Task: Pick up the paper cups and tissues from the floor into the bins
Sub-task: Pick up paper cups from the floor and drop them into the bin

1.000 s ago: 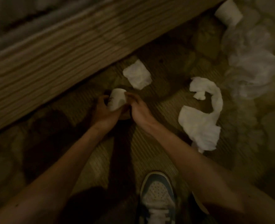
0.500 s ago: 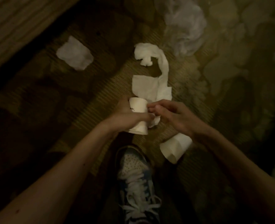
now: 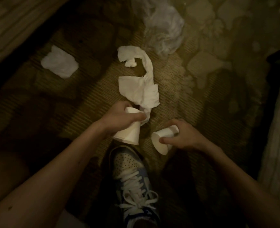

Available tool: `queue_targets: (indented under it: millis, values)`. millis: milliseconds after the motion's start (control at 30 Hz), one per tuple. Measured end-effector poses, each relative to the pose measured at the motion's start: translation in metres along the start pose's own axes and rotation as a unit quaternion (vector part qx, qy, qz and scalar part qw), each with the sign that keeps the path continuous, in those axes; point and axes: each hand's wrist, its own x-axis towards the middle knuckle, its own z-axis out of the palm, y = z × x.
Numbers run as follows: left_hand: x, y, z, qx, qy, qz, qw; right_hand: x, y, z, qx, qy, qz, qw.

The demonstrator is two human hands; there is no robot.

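Note:
My left hand [image 3: 119, 118] grips a white paper cup [image 3: 129, 134] with its rim pointing down toward me, just above the carpet. My right hand [image 3: 180, 134] curls round a second paper cup [image 3: 160, 140] lying on its side on the floor, mouth facing left. A long twisted white tissue [image 3: 141, 86] lies on the carpet just beyond my left hand, its near end touching the fingers. A folded white tissue [image 3: 60, 64] lies further left. No bin is in view.
A crumpled clear plastic bag [image 3: 164, 30] lies at the top centre. A wooden furniture edge [image 3: 12, 27] runs along the upper left. My blue and white sneaker [image 3: 131, 180] stands below the cups. A pale fabric edge [image 3: 279, 145] borders the right side. The carpet is dim and patterned.
My right hand has dropped from beside the left hand's cup down to the second cup on the floor and closed round it. The left hand has kept its cup.

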Motion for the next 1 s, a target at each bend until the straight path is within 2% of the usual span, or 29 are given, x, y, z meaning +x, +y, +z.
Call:
queue_targets:
  millis: [100,233,400,500,600,667,733,800,867,900,933,1000]
  values:
    - [-0.007,-0.006,-0.004,0.015,0.020,0.036,0.999,0.005,-0.009,-0.008,0.126,0.008,0.009,0.992]
    - [-0.020,-0.010,-0.008,-0.011,-0.018,0.097,0.995,0.004,-0.035,-0.015,0.380,0.002,0.041,0.924]
    - [-0.027,-0.019,-0.005,-0.015,-0.027,0.133,0.991,0.005,-0.064,-0.018,0.468,-0.072,0.023,0.880]
    - [-0.029,-0.009,-0.001,-0.005,-0.002,0.194,0.981,0.009,-0.072,-0.018,0.445,-0.075,0.019,0.892]
    - [-0.036,-0.005,-0.004,0.093,0.022,0.253,0.963,0.012,-0.078,-0.016,0.411,-0.094,0.008,0.907]
    - [-0.041,-0.007,-0.013,0.173,0.031,0.263,0.949,0.014,-0.085,-0.013,0.374,-0.122,-0.007,0.919]
    - [-0.044,-0.007,-0.025,0.188,0.045,0.246,0.950,0.018,-0.092,-0.008,0.363,-0.113,-0.021,0.925]
    - [-0.045,-0.007,-0.043,0.176,0.100,0.201,0.958,0.023,-0.092,-0.003,0.310,-0.002,-0.057,0.949]
    - [-0.043,-0.009,-0.064,0.156,0.177,0.152,0.960,0.032,-0.082,0.007,0.155,0.175,-0.114,0.966]
    - [-0.041,-0.011,-0.074,0.140,0.197,0.138,0.961,0.034,-0.077,0.013,0.077,0.216,-0.132,0.964]
    - [-0.039,-0.013,-0.081,0.122,0.203,0.133,0.962,0.036,-0.073,0.020,0.021,0.213,-0.144,0.966]
    - [-0.039,-0.017,-0.087,0.099,0.197,0.134,0.966,0.042,-0.063,0.036,-0.055,0.155,-0.168,0.972]
